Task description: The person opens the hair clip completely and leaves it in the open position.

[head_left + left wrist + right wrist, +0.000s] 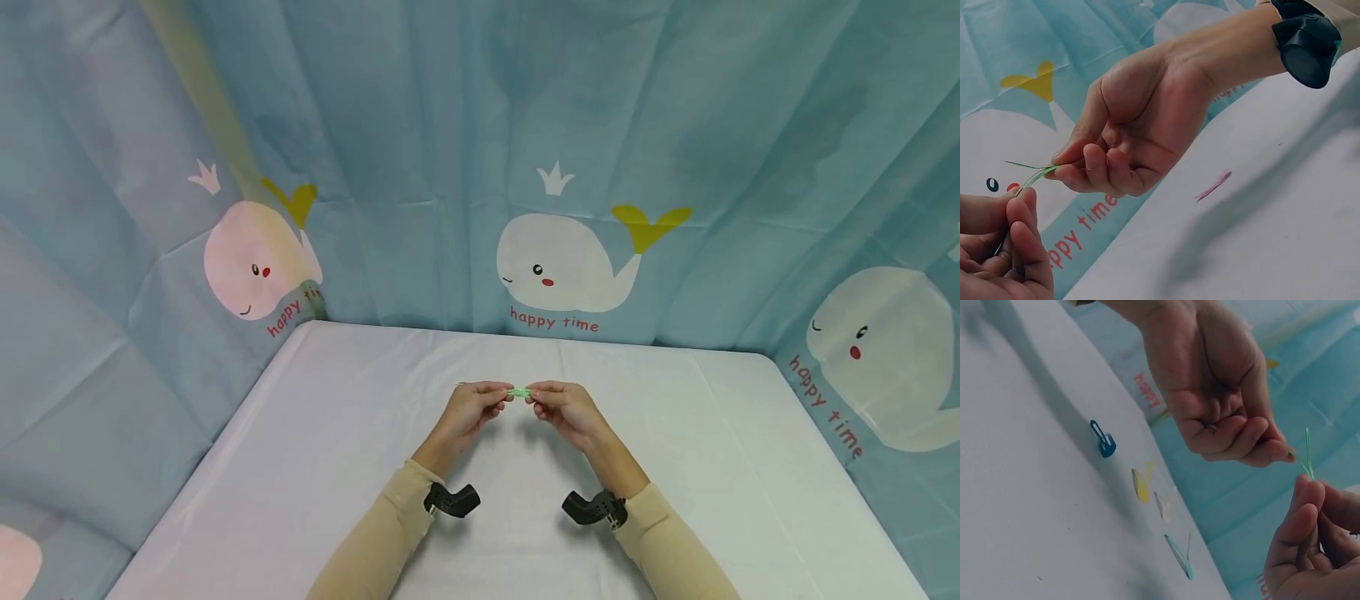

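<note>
Two hands meet above the middle of a white-covered table (pixel 315 433). The left hand (pixel 468 412) and right hand (pixel 566 410) each pinch one end of a small green hair clip (pixel 518 392), held in the air between their fingertips. More clips lie on the cloth: a blue clip (pixel 1104 440), a yellow clip (pixel 1140 484)
</note>
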